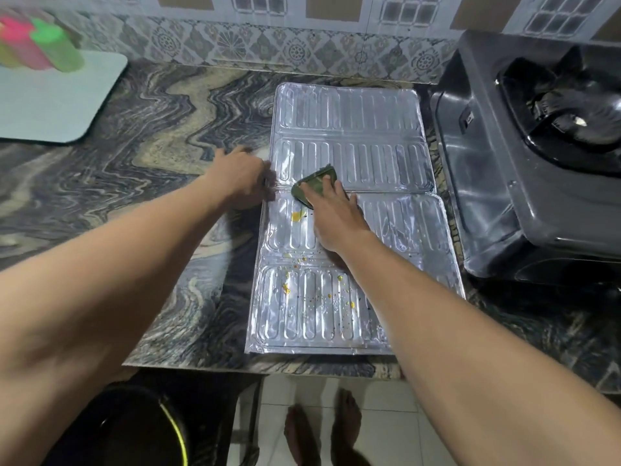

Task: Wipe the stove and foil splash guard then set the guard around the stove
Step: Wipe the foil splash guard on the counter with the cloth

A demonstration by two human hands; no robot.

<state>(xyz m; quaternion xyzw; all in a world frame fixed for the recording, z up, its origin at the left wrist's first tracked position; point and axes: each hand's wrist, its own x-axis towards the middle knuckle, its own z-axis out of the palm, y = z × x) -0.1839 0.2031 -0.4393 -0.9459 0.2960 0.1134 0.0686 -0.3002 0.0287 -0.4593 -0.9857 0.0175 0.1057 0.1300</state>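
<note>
The foil splash guard (353, 136) lies flat on the marbled counter, its near panels spotted with yellow and dark splatter. My right hand (336, 216) presses a green scrub pad (311, 185) onto the guard's middle fold, fingers curled over the pad. My left hand (242, 178) grips the guard's left edge at the same fold. The grey single-burner stove (497, 183) stands to the right of the guard, close beside its right edge.
A pale cutting board (50, 102) lies at the far left with blurred pink and green cups (43, 45) on it. A patterned tiled wall runs behind the counter. Below the counter edge are a black bucket (134, 432) and my bare feet on white tiles.
</note>
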